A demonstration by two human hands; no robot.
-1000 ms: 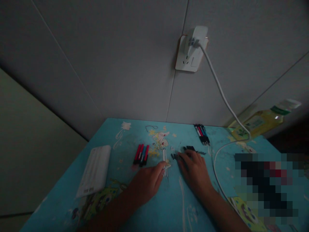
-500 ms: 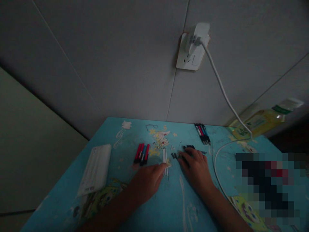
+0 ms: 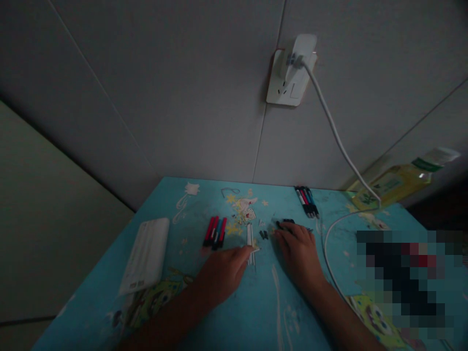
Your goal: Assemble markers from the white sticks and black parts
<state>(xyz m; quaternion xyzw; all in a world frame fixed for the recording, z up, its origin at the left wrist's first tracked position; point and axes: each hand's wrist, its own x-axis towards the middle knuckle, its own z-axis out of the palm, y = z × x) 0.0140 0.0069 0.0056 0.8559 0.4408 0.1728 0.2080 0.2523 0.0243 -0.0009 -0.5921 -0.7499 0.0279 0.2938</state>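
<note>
My left hand (image 3: 226,270) is closed, thumb and fingers pressed together over the lower part of several thin white sticks (image 3: 249,234) that look like pen refills. Something small and pale shows at its fingertips, too small to name. My right hand (image 3: 298,251) rests on the table with its fingers stretched forward and nothing visible held. Its fingertips are at a group of small black parts (image 3: 288,222), partly hidden by the hand. Between the hands lie two small dark pieces (image 3: 263,235) and tiny whitish bits (image 3: 261,223). Left of the sticks lie several red and blue pen barrels (image 3: 215,231).
Several pens (image 3: 307,201) lie at the table's back edge. A white box-like case (image 3: 146,256) is at the left. A yellow liquid bottle (image 3: 397,183) stands back right. From the wall charger (image 3: 302,51), a white cable (image 3: 338,134) runs down across the blue tabletop (image 3: 252,312).
My right hand has drawn slightly right, away from the two small dark pieces, toward the black parts. My left hand has barely moved.
</note>
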